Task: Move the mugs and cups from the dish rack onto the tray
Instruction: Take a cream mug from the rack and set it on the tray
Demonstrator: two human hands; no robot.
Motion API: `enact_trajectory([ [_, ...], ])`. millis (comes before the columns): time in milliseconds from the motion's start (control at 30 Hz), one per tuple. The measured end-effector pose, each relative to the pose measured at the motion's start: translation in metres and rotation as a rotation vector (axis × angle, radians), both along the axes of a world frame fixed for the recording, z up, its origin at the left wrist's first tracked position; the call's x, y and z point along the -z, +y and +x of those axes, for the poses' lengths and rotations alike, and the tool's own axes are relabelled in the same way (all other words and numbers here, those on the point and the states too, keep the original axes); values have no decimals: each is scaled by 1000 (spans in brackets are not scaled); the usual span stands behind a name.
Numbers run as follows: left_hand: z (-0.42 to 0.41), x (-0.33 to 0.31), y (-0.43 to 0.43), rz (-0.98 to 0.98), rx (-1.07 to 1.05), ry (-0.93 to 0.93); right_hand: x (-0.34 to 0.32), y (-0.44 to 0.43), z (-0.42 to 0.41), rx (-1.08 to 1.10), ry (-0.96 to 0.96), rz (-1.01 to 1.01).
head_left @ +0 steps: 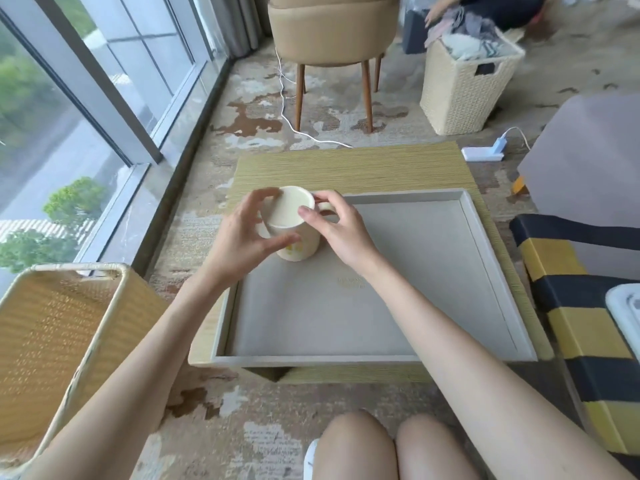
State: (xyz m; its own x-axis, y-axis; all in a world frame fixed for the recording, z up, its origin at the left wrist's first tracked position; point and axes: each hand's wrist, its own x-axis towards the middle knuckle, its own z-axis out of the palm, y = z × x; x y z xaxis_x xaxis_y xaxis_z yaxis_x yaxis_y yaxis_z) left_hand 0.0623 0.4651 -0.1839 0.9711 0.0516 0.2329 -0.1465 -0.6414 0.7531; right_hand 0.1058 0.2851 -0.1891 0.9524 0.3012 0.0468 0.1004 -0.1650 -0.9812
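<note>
A cream mug (pixel 290 211) with a yellow print on its side stands in the far left corner of the grey tray (pixel 498 278). My left hand (pixel 242 233) curls around the mug's left side. My right hand (pixel 337 230) touches its rim and its handle from the right. The rest of the tray's floor is bare. A white corner of what may be the dish rack (pixel 625 313) shows at the right edge; its contents are out of view.
The tray rests on a low straw-coloured table (pixel 346 164). A woven basket (pixel 52 327) stands at my left, a yellow-and-black striped stool (pixel 571 306) at my right. Farther off are a beige chair (pixel 332 29), a laundry basket (pixel 464 84), a white cable and a power strip (pixel 483 154).
</note>
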Motion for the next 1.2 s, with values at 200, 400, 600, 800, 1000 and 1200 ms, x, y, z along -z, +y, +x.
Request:
enact_trajectory([
  [200, 0, 1, 30, 11, -82, -37, 4, 37, 7, -19, -67, -75],
  [400, 5, -4, 44, 39, -105, -32, 7, 59, 19, -22, -82, -122],
  [600, 13, -5, 43, 100, -106, -30, 6, 61, 30, -31, -130, -139],
  [800, 10, -10, 37, 324, -135, 52, 4, 50, 30, -74, -134, -304],
  [1000, -4, -43, 9, 450, -96, -21, -24, 3, 8, 13, -202, -374],
  [1200, -19, -71, -72, 384, 69, -136, -71, -101, -46, 173, -288, -425],
])
